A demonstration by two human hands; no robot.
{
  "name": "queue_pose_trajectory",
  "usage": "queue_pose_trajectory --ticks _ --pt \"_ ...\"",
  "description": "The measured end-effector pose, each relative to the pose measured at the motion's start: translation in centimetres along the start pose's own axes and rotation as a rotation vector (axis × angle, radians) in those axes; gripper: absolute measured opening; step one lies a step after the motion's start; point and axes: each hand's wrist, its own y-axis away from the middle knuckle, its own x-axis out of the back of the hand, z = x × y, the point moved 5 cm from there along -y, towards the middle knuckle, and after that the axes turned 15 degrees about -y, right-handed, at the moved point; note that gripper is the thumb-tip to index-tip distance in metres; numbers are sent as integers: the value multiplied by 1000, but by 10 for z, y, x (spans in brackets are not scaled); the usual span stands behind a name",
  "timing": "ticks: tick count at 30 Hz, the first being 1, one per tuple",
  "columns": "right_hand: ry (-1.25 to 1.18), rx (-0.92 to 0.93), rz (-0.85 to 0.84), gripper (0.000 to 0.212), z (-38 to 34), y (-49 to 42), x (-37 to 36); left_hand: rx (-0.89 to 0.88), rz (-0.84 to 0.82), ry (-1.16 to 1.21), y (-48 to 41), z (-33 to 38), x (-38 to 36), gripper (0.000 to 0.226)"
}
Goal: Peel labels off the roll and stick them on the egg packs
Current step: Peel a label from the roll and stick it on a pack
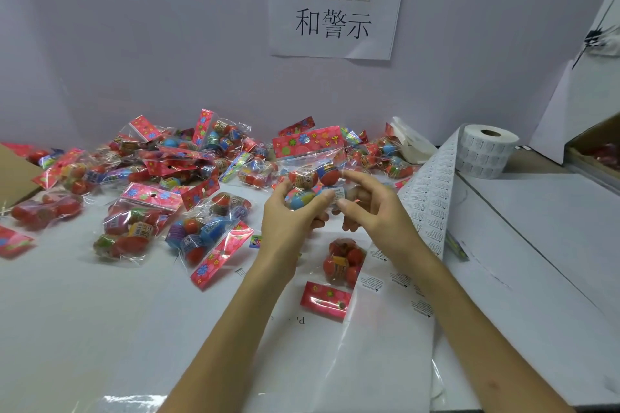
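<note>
The left hand (288,211) curls round an egg pack (312,174) and holds it up so the right hand (372,211) can reach it. The right hand's thumb and finger pinch a small white label (339,194) against the pack, likely to stick it on. The label roll (486,151) stands beyond the right hand, its strip (432,198) running under that arm, handy for the next peel. Fingers hide the label's edge, so I cannot tell if it lies flat.
</note>
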Motion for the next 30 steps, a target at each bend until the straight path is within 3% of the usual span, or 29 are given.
queue_pose_trajectory --ticks 4,12,20,30 --pt "-17 0 -7 44 0 0 -1 -20 -9 3 -1 1 0 47" --pt "-6 -24 63 12 0 0 4 -127 14 -147 3 7 -3 38" --pt "-20 -40 49 13 1 0 4 -124 3 -116 3 8 -2 35" --pt "-39 -48 85 19 0 0 6 -121 -34 -141 6 10 -4 59"
